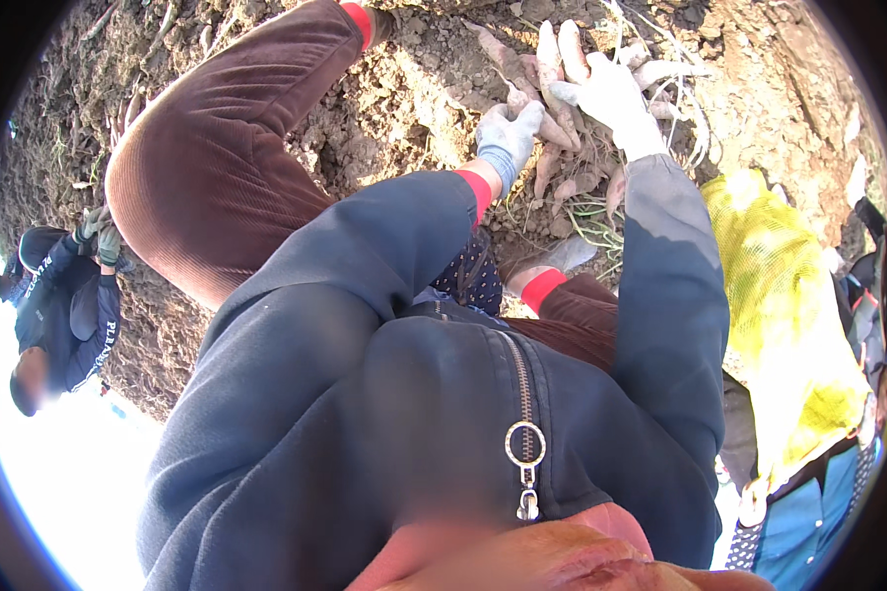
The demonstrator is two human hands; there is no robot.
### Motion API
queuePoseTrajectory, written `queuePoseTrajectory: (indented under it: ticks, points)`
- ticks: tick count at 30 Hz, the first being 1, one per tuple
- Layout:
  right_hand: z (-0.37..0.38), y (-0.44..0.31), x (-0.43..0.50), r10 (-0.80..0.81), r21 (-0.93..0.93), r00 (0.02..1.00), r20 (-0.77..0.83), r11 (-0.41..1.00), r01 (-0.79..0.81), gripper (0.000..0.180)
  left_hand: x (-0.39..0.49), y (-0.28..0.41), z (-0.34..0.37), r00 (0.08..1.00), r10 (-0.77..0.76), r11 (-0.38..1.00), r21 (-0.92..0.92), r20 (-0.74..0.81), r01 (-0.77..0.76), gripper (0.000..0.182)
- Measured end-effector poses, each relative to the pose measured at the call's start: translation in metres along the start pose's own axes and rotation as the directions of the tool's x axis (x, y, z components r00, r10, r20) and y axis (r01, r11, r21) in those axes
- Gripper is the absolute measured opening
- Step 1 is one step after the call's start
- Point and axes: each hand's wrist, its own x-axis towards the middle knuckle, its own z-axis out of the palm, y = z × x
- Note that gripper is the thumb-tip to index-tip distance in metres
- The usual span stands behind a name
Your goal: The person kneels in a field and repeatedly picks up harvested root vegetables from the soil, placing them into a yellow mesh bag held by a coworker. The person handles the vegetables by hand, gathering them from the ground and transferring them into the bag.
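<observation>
Both my hands wear pale work gloves. My left hand (511, 139) curls its fingers around the narrow end of a sweet potato (517, 97) in the cluster on the soil. Just to its right, my right hand (612, 96) has a long sweet potato (573, 50) between its thumb and fingers; the palm side is hidden. Another long sweet potato (548, 55) lies between the hands. More sweet potatoes, with roots and pale stems (698, 122), lie around and below them.
A yellow mesh sack (765, 251) is at the right, with a person in blue clothing (809, 517) beside it, partly cut off. Another gloved person (66, 310) crouches at the far left. Clumpy soil (384, 111) surrounds my bent legs in brown corduroy (214, 170).
</observation>
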Motion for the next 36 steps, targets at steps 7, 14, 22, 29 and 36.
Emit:
queuePoseTrajectory:
  ticks: [7,14,22,29,36]
  points:
    - [0.005,0.020,0.031,-0.062,0.191,0.991,0.119,0.981,0.038,0.104,0.039,0.035,0.005,0.911,-0.395,0.810,-0.421,0.123,0.408,0.059]
    - [0.017,0.000,0.021,-0.055,0.850,0.956,0.288,0.475,-0.229,0.066,0.061,0.026,-0.020,0.725,-0.346,0.495,-0.540,0.596,0.680,0.036]
    - [0.031,-0.058,-0.040,0.119,0.977,0.988,0.099,-0.198,-0.074,0.080,0.053,0.033,-0.019,0.759,-0.175,0.682,-0.479,0.627,0.553,0.040]
    - [-0.001,-0.073,-0.140,0.440,0.956,0.897,0.031,-0.275,0.102,0.051,-0.024,0.082,-0.004,0.655,0.070,0.881,-0.354,0.752,0.313,0.052]
    - [-0.074,-0.096,-0.259,0.583,0.747,0.780,-0.226,-0.411,0.523,0.089,-0.165,0.184,0.026,0.273,0.330,0.941,-0.337,0.904,-0.022,0.052]
